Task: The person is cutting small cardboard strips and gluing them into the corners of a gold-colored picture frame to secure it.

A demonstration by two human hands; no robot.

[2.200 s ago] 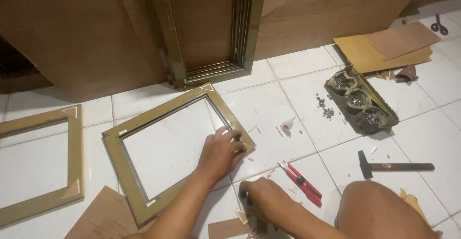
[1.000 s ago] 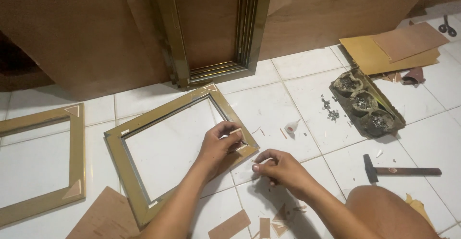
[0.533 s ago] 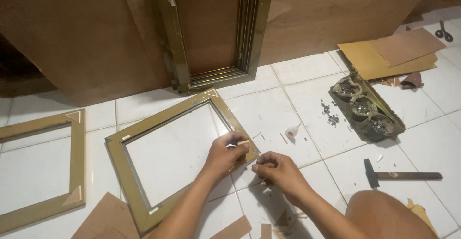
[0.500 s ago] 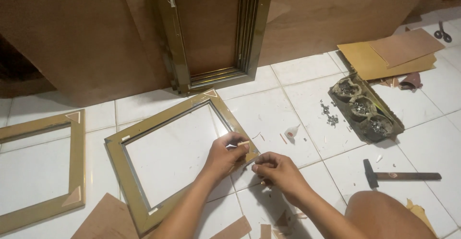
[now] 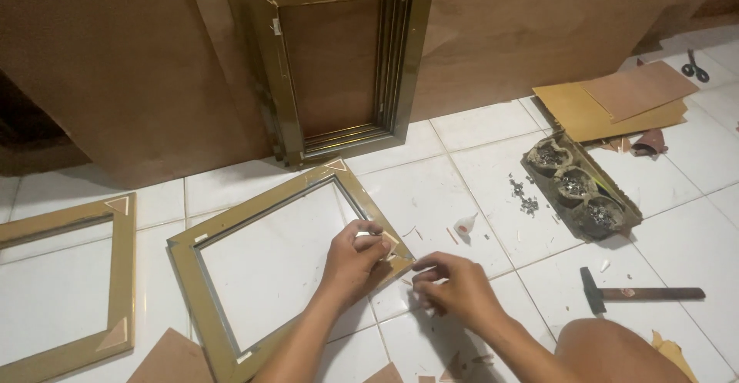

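Starting at the left edge, you have a second gold-coloured wooden picture frame [image 5: 69, 291] lying flat on the white floor tiles [image 5: 477, 190], well apart from your hands. Next to it lies the gold-coloured rectangular wooden frame with small triangular corner braces [image 5: 231, 221], face down on the tiles; it looks light and stiff along each rail but likely weak at the mitred corners, so steady it by a rail beside the joint rather than lifting it by one corner. Your left hand [image 5: 356, 258] rests on its near right corner, fingers curled together and pinching something small and pale that I cannot make out. Your right hand [image 5: 454, 287] sits just beside it on the tile, fingertips bunched on a tiny piece, too small to identify. Behind, a stack of gold frames [image 5: 339, 67] leans upright against the brown board. Further right lie a tray of nails [image 5: 581, 187] and a black-headed hammer [image 5: 639, 294]. Compared with two seconds ago, your right hand has come up from the scraps near your knee to meet the left at the corner, and the red-handled tool is now out of view.
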